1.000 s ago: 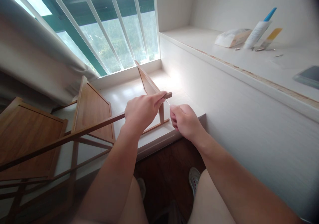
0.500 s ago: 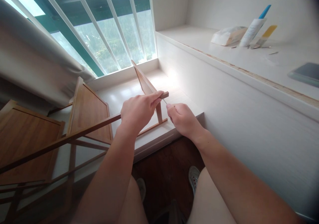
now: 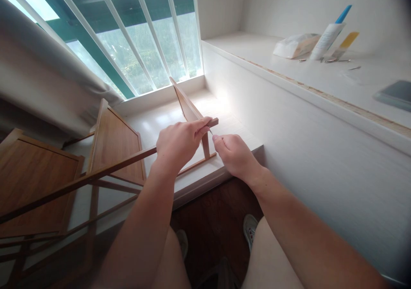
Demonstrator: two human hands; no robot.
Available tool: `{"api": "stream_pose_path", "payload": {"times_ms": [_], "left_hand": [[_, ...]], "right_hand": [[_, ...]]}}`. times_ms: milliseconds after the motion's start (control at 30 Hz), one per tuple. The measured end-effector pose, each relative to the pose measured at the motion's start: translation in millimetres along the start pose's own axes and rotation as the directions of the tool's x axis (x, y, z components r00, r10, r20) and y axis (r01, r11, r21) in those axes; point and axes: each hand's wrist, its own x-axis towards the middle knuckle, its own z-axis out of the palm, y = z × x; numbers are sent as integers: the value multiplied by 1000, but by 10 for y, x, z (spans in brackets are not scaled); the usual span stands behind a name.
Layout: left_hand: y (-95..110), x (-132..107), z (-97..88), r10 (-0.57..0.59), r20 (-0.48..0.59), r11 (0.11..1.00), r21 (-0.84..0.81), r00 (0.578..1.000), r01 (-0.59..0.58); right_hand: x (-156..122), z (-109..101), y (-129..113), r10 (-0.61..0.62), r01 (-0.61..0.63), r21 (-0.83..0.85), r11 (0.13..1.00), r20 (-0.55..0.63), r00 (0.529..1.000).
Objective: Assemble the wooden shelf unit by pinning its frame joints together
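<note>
A wooden shelf rack lies tilted over the ledge, with one long wooden rail crossing from the lower left. My left hand wraps round this rail near its right end, thumb and fingertips pressed close to the tip. My right hand is closed on a thin metal tool; only its slim shaft shows, pointing up-left to the rail beside my left fingertips. The tool's handle and exact kind are hidden in my fist. Just behind the rail's end stands an upright wooden shelf panel.
More wooden panels of the rack stand at left, by a curtain. A barred window is ahead. On the right-hand counter are a plastic packet, a white tube, a yellow-handled brush, small metal pieces and a phone-like slab.
My right hand has shifted very slightly, with the tool's shaft at a slightly steeper angle. My left hand keeps its hold on the rail. The whole view has drifted by a few pixels.
</note>
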Motion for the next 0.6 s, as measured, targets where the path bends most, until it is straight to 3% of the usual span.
{"api": "stream_pose_path", "payload": {"times_ms": [433,600], "left_hand": [[-11,-6,15,16,-23,1000,19,1000,-15],[-13,-10,17,18,-26,1000,15,1000,-17]], "right_hand": [[-2,4,6,-18,18,43,999,-5,1000],[33,-58,41,-69,70,-183,981,13,998]]}}
